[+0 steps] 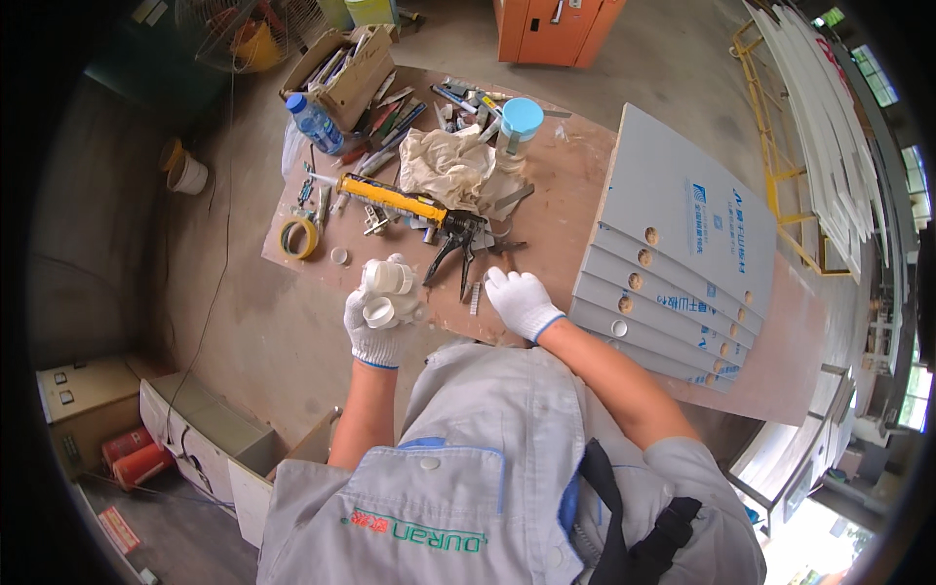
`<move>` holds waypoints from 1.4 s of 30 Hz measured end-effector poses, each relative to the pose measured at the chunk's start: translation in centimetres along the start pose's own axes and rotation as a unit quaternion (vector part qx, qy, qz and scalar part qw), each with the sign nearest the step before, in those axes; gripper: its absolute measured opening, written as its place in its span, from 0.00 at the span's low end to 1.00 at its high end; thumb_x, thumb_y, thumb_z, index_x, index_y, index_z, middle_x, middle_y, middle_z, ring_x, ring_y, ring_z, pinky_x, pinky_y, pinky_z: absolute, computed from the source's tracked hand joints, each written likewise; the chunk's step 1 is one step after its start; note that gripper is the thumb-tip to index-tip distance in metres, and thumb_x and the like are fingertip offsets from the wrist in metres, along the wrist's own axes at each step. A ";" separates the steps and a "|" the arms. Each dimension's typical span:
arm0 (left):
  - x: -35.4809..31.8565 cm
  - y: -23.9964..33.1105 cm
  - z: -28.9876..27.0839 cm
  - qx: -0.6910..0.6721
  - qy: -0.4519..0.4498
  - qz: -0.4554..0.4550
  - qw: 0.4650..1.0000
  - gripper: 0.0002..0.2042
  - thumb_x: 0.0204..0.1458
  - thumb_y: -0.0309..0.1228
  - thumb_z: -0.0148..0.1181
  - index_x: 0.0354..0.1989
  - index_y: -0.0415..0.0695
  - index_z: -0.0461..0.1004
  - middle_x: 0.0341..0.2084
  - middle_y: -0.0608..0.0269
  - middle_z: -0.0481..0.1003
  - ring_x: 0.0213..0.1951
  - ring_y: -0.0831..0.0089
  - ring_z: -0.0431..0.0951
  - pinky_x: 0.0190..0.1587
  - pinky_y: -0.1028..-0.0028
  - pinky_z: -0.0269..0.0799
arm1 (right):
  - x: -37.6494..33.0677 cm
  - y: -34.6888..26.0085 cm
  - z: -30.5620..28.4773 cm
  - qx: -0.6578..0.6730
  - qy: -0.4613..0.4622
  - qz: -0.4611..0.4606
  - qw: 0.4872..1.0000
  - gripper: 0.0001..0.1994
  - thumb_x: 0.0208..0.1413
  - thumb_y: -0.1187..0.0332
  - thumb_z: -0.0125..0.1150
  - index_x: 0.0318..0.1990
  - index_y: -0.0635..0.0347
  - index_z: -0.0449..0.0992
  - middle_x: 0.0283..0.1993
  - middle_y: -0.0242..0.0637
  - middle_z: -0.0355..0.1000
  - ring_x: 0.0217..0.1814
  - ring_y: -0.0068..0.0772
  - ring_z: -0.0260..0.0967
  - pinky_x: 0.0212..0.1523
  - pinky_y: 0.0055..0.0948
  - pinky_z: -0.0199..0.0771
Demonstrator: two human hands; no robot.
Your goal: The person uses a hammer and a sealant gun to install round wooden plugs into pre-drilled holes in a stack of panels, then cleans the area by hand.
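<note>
My left hand (375,336), in a white knit glove, holds several round white plastic caps (380,312), bunched in the palm and fingers. My right hand (525,304), gloved the same way, is closed at the table's near side. From its fingers the reddish handle of a small hammer (508,250) runs up to a dark head. A narrow whitish strip (475,298) lies just left of this hand. To its right, grey film-covered panels (673,224) are stacked in a stagger, with round holes along their edges. A white cap (619,329) sits in one hole.
A yellow caulking gun (400,200) lies mid-table, near a beige cloth (444,166) and a blue-lidded jar (520,122). Tape (298,238), a loose white ring (339,255), a blue-capped bottle (314,124) and a cardboard tool box (341,78) occupy the left side. An orange cabinet (546,34) stands beyond.
</note>
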State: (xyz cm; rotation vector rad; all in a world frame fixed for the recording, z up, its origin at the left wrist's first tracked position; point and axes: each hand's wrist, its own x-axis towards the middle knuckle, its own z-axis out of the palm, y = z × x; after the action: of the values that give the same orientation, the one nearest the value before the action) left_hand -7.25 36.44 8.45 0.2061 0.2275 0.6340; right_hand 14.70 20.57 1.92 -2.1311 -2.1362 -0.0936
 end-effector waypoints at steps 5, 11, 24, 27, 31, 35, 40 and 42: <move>-1.3 -2.0 1.6 -0.029 -0.034 0.009 0.999 0.24 0.55 0.44 0.63 0.61 0.53 0.72 0.60 0.61 0.71 0.51 0.61 0.75 0.32 0.62 0.81 | -0.5 1.4 1.9 0.037 -0.012 0.017 0.999 0.02 0.53 0.70 0.57 0.31 0.52 0.76 0.33 0.36 0.74 0.32 0.37 0.77 0.31 0.38 0.77; -0.3 -4.6 1.7 -0.080 -0.063 -0.065 0.993 0.24 0.54 0.41 0.65 0.60 0.52 0.72 0.59 0.61 0.65 0.52 0.59 0.74 0.32 0.54 0.83 | -9.5 5.5 -6.0 0.106 0.167 0.236 0.951 0.08 0.57 0.72 0.61 0.42 0.49 0.82 0.44 0.32 0.79 0.33 0.40 0.79 0.34 0.40 0.80; 5.3 -9.8 3.6 -0.107 -0.019 -0.268 0.957 0.15 0.54 0.35 0.65 0.50 0.54 0.75 0.56 0.63 0.68 0.43 0.58 0.75 0.30 0.53 0.81 | -17.4 8.3 -4.8 -0.034 -0.099 0.377 0.920 0.10 0.54 0.67 0.61 0.43 0.56 0.79 0.44 0.38 0.76 0.36 0.46 0.79 0.38 0.46 0.79; 5.5 -10.5 3.8 -0.068 -0.013 -0.248 0.966 0.15 0.54 0.34 0.65 0.51 0.54 0.75 0.56 0.64 0.68 0.47 0.58 0.76 0.30 0.54 0.80 | -16.2 8.5 -5.2 -0.062 -0.174 0.394 0.900 0.09 0.56 0.69 0.58 0.42 0.57 0.79 0.42 0.40 0.74 0.35 0.45 0.80 0.37 0.44 0.80; 5.6 -11.0 4.0 -0.077 -0.029 -0.275 0.958 0.16 0.54 0.35 0.65 0.51 0.53 0.74 0.57 0.64 0.68 0.49 0.57 0.76 0.30 0.52 0.80 | -15.7 7.7 -5.4 -0.041 -0.204 0.413 0.887 0.06 0.55 0.71 0.57 0.38 0.59 0.78 0.41 0.43 0.75 0.37 0.49 0.81 0.40 0.48 0.81; 6.5 -12.4 2.9 -0.055 -0.046 -0.287 0.955 0.17 0.53 0.37 0.67 0.50 0.51 0.74 0.56 0.61 0.69 0.51 0.54 0.77 0.39 0.51 0.83 | -13.6 7.5 -8.4 0.047 -0.235 0.414 0.878 0.11 0.57 0.68 0.57 0.45 0.61 0.80 0.47 0.47 0.77 0.41 0.54 0.81 0.42 0.49 0.82; 7.4 -14.3 2.3 -0.026 -0.072 -0.322 0.943 0.21 0.54 0.35 0.67 0.56 0.48 0.72 0.51 0.57 0.75 0.53 0.53 0.79 0.48 0.51 0.83 | -5.0 4.1 -20.0 0.325 0.128 0.216 0.912 0.22 0.58 0.68 0.66 0.61 0.60 0.77 0.62 0.50 0.73 0.49 0.42 0.82 0.46 0.36 0.83; 7.4 -14.7 2.7 0.020 -0.035 -0.337 0.941 0.19 0.56 0.31 0.65 0.57 0.46 0.72 0.50 0.55 0.77 0.53 0.54 0.80 0.53 0.53 0.81 | -3.3 3.8 -22.2 0.204 0.064 0.162 0.963 0.18 0.60 0.69 0.66 0.58 0.59 0.78 0.61 0.48 0.74 0.49 0.41 0.81 0.48 0.37 0.82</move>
State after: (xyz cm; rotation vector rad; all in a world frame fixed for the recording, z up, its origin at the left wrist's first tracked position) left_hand 7.47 29.03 6.16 0.1758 0.2249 -0.0597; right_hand 19.47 14.42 23.31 -2.1162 -1.5462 0.2165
